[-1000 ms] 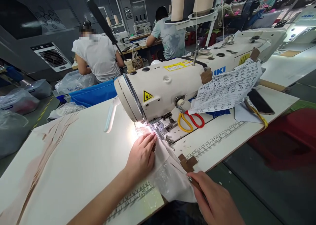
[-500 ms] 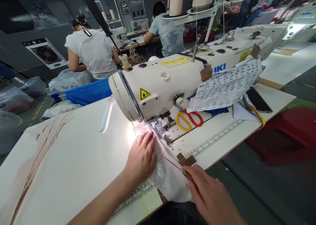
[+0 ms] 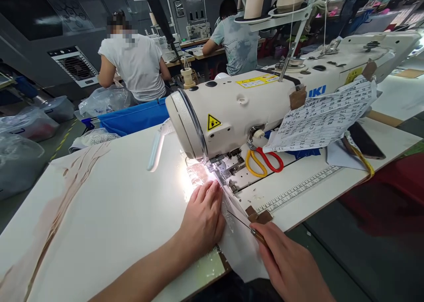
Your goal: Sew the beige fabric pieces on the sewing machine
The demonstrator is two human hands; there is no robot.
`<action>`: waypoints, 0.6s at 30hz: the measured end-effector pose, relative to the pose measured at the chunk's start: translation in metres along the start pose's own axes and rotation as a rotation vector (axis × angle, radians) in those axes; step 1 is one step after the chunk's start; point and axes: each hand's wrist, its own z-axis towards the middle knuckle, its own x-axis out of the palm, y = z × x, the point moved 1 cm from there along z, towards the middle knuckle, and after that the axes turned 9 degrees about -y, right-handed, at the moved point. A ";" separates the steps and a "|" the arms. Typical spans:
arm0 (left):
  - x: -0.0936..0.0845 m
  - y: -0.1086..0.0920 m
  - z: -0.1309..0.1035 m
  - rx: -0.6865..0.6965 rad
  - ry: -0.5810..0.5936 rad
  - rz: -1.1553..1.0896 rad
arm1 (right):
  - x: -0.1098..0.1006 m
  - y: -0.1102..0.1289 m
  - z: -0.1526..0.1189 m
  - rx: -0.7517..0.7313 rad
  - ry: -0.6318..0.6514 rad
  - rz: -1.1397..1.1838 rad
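Note:
My left hand (image 3: 203, 211) lies flat on a thin white fabric piece (image 3: 243, 253), its fingertips just in front of the presser foot of the white sewing machine (image 3: 228, 116). The fabric runs from under the lit needle area back over the table's front edge, and it has a shiny, see-through part. In my right hand (image 3: 291, 253) is an awl (image 3: 256, 235), gripped by its wooden handle. Its thin metal tip points left and lies over the fabric, close to my left hand; whether it touches the cloth I cannot tell.
Red-and-yellow-handled scissors (image 3: 265, 161) lie by the machine bed. A handwritten sheet (image 3: 323, 118) hangs on the machine, with a phone (image 3: 366, 140) and tape measure (image 3: 359, 156) behind. Beige fabric strips (image 3: 62, 204) spread along the table's left. Two co-workers sit ahead.
The whole view has shifted, so the machine appears farther right. My left hand has moved slightly back from the presser foot along with the fabric. The awl remains in my right hand.

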 end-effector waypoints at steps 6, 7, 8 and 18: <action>-0.004 -0.003 0.000 -0.032 0.027 -0.014 | 0.003 -0.001 -0.003 -0.008 0.078 0.007; -0.003 -0.003 0.000 -0.035 0.027 -0.016 | 0.003 -0.001 -0.003 -0.011 0.080 0.007; -0.003 -0.003 0.000 -0.039 0.029 -0.016 | 0.004 -0.001 -0.003 -0.012 0.080 0.004; 0.002 0.008 0.002 -0.080 0.034 -0.015 | 0.009 0.004 0.015 -0.027 0.016 0.005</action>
